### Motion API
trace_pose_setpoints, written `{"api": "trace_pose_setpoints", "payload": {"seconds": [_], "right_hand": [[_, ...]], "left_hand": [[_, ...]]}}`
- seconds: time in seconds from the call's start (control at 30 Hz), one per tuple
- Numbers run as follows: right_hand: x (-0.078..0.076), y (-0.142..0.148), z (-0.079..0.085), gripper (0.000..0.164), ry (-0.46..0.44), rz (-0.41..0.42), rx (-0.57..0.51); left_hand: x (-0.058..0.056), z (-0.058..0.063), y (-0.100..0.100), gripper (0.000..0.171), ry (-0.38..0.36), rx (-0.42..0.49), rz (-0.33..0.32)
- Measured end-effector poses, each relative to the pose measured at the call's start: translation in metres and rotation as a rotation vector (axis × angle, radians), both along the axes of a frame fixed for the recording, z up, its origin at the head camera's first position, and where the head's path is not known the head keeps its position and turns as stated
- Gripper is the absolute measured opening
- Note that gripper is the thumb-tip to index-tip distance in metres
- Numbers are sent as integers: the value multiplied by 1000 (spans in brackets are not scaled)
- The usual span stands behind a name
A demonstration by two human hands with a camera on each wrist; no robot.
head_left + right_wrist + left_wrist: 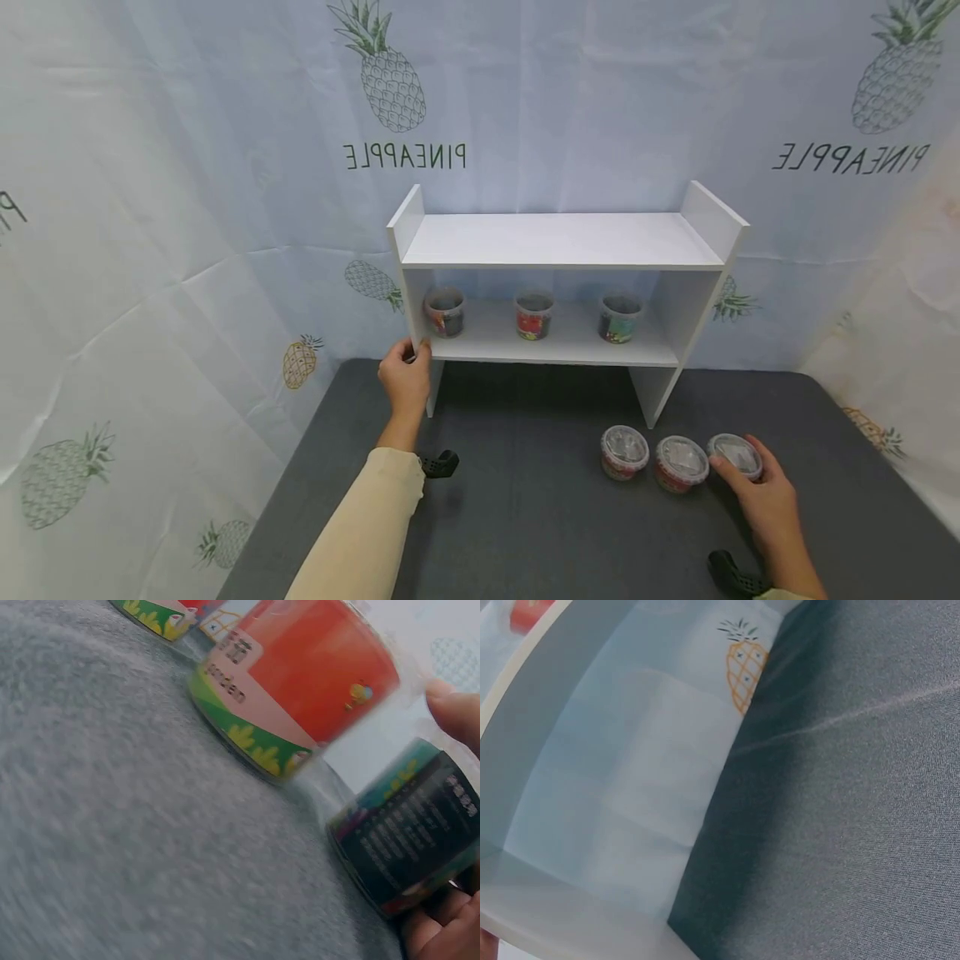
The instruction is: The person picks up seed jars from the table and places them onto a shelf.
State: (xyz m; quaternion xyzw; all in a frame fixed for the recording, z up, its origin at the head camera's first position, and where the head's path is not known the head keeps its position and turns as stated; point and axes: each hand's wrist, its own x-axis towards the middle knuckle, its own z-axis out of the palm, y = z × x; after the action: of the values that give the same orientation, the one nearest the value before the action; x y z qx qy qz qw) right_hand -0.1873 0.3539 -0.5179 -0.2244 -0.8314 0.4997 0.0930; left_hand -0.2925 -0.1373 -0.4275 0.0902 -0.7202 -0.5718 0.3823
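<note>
A white two-tier shelf (pixel 562 242) stands at the back of the dark table. My left hand (pixel 407 382) grips the front edge of its left side panel, at the height of the lower board. At the right, my right hand (pixel 768 492) holds a lidded plastic tub (pixel 733 454) between thumb and fingers. In the right wrist view this tub (pixel 409 832) shows a dark label and sits at the cloth. Left of it stand a red-labelled tub (pixel 315 675) and another lidded tub (pixel 625 450).
Three tubs, a left one (pixel 445 312), a middle one (pixel 534 317) and a right one (pixel 619 318), stand spaced along the lower board. Behind the shelf hangs a pineapple-print curtain (pixel 562 108). Dark grey cloth (pixel 525 517) covers the table.
</note>
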Motion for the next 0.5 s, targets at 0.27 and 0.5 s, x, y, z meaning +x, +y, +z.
{"api": "trace_pose_setpoints", "payload": {"seconds": [0.27, 0.5], "right_hand": [[1, 9, 5, 95, -48, 108, 36], [1, 12, 5, 95, -45, 160, 33]], "left_hand": [[-1, 0, -1, 24, 2, -1, 3], [1, 0, -1, 22, -8, 12, -4]]}}
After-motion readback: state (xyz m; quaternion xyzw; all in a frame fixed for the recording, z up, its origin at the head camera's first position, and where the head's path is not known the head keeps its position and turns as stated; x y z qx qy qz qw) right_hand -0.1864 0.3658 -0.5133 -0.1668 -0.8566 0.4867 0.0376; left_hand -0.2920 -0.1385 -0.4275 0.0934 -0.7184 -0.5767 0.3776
